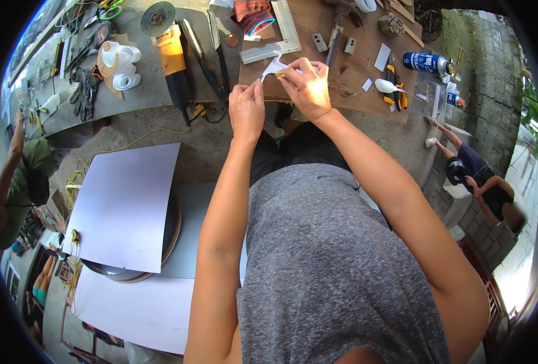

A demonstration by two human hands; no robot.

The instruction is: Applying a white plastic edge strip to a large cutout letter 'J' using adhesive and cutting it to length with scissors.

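Note:
Above the near edge of the brown board, both hands meet at a small white curved piece with forked ends point(274, 65); its material is unclear. My left hand point(247, 110) pinches its lower left tip between thumb and fingers. My right hand point(308, 88) has its fingers closed on the piece's right side, hiding part of it. Beyond the piece lies a metal try square point(290, 30), with a red knitted glove point(254, 15) beside it. Two small grey metal blocks point(320, 42) point(349, 45) rest farther to the right.
Left on the bench lie an angle grinder point(173, 60), tongs-like metal tools point(201, 53), white rolls point(123, 67) and dark gloves point(86, 92). To the right are yellow-black pliers point(392, 85), a white-capped bottle point(385, 86) and a blue spray can point(426, 62). Other people are at both sides.

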